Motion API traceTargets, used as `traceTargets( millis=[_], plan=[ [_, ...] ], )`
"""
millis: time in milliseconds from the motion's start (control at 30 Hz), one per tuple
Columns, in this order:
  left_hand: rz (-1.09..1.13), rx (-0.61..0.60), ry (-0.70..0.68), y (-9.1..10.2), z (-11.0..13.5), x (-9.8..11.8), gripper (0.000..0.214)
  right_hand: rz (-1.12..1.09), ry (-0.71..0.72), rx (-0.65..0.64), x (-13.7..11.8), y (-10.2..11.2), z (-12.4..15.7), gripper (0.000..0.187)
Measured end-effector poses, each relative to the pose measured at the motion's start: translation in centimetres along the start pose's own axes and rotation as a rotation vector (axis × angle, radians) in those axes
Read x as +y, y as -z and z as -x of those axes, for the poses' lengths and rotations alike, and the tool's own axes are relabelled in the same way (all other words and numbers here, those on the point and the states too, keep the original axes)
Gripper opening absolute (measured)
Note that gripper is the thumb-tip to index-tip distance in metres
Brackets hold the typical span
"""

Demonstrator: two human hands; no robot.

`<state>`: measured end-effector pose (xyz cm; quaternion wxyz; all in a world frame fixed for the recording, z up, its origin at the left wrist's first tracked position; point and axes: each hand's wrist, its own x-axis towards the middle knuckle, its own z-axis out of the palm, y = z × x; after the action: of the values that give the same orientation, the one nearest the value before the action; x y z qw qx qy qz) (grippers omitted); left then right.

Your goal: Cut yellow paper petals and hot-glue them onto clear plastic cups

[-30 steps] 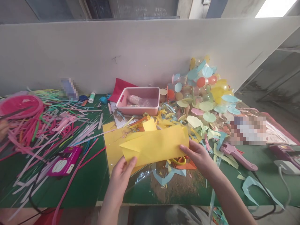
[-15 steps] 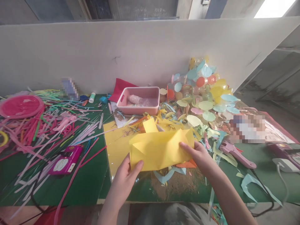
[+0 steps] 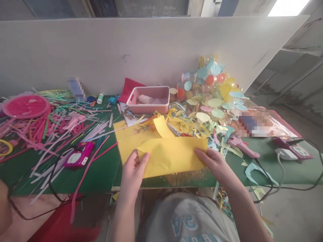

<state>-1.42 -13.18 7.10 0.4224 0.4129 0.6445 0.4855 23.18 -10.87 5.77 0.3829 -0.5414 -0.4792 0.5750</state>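
Observation:
A creased, folded sheet of yellow paper is stretched between my hands, held above the front of the green table. My left hand pinches its left end, thumb on top. The right end is gripped by my right hand, thumb on the near face. Just beyond the sheet lie scissors with an orange-red handle, beside an upright-leaning yellow paper piece. Under these, a larger yellow sheet lies flat on the table.
A pink bin holding a plastic bottle stands at the back. To its right rise plastic cups with paper discs. A pink glue gun lies right, near cords. Pipe cleaners cover the left; another person's arm shows lower left.
The yellow paper now looks flatter, its loose corner folds less visible. Both hands still hold its ends. My view has tilted down, showing more of my shirt, and the scissors have come into sight.

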Motion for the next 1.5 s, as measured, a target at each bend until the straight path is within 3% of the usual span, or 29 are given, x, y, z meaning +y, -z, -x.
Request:
traceTargets(
  millis=[233, 367, 567, 767, 1033, 1500],
  plan=[
    [-0.270, -0.009, -0.176, 0.2, 1.2, -0.5, 0.031, -0.040, 0.097, 0.219, 1.7, -0.9, 2.9, 0.041],
    [-0.269, -0.052, -0.251, 0.1, 1.8, 0.6, 0.035, -0.030, 0.173, 0.282, 1.3, -0.5, 3.3, 0.033],
    [-0.209, -0.125, -0.215, -0.9, 2.3, 0.8, 0.045, -0.051, 0.216, 0.315, 1.6, 0.4, 2.6, 0.027],
    [-0.387, 0.003, -0.374, -1.6, 2.2, 0.3, 0.032, -0.030, 0.245, 0.441, 1.4, 0.3, 2.8, 0.020],
    [-0.406, -0.003, -0.426, -0.9, 2.3, 0.6, 0.031, -0.005, 0.279, 0.464, 0.7, 0.0, 3.4, 0.047],
    [-0.459, 0.082, -0.475, -0.8, 2.0, 0.5, 0.031, 0.011, 0.366, 0.499, 1.5, -0.1, 2.6, 0.051]
  ],
)
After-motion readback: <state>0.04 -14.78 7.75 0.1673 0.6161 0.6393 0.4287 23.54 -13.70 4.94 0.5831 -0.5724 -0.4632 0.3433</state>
